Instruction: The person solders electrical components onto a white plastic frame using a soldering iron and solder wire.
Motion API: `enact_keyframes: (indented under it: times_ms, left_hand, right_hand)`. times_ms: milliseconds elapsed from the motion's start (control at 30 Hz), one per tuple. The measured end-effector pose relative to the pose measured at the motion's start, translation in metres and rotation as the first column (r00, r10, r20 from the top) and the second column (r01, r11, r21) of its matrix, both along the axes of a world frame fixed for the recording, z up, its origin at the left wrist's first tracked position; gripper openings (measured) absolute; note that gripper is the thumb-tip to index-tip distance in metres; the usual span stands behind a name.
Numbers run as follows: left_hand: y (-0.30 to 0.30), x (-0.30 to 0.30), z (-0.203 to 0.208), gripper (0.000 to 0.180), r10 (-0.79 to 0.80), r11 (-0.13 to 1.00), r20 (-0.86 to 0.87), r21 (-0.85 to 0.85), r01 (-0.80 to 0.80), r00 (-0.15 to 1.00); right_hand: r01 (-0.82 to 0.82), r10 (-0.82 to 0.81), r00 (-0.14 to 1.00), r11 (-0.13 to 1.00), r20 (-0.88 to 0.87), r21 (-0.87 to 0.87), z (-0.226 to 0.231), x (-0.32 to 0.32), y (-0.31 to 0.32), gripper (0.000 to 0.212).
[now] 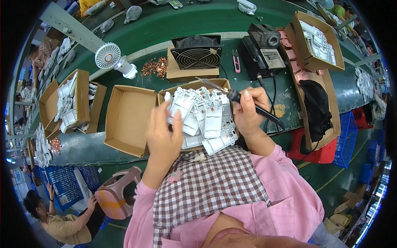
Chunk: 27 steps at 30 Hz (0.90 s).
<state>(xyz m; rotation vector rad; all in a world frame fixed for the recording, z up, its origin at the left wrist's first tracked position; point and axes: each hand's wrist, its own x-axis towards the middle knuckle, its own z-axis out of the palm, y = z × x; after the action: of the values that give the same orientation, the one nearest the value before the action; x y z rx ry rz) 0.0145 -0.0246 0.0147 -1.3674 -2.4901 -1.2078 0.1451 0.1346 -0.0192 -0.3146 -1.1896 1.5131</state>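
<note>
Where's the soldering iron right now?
In the head view, the soldering iron is just right of centre, held in the right hand, beside the pile of white plastic casings.

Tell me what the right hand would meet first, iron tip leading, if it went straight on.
Probably the cardboard box under the black fan, in line with the soldering iron; depth is unclear, so it may pass above.
</note>
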Motion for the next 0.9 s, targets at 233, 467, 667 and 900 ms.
enact_keyframes:
  times_ms: [233,467,667,900]
  left_hand:
    - [-0.048,0.003,-0.012,0.019,0.139,0.843,0.075,-0.533,-0.078,0.987]
    - [-0.053,-0.02,-0.052,0.026,0.036,0.899,0.413,-0.412,0.151,0.91]
    - [-0.075,-0.023,-0.057,0.027,0.027,0.921,0.468,-0.354,0.16,0.883]
    - [-0.089,-0.02,0.029,0.03,0.141,0.919,0.662,-0.364,0.151,0.736]
  right_hand:
    - [0.032,-0.03,0.999,0.998,0.038,-0.061,-0.011,0.011,0.005,0.013]
    - [0.042,-0.037,0.998,0.996,0.057,-0.079,-0.006,0.024,0.002,0.013]
    - [0.158,-0.153,0.986,0.983,0.061,-0.098,0.002,0.054,0.005,0.014]
    - [0.35,-0.348,0.937,0.932,0.034,-0.091,0.01,0.087,0.032,0.016]
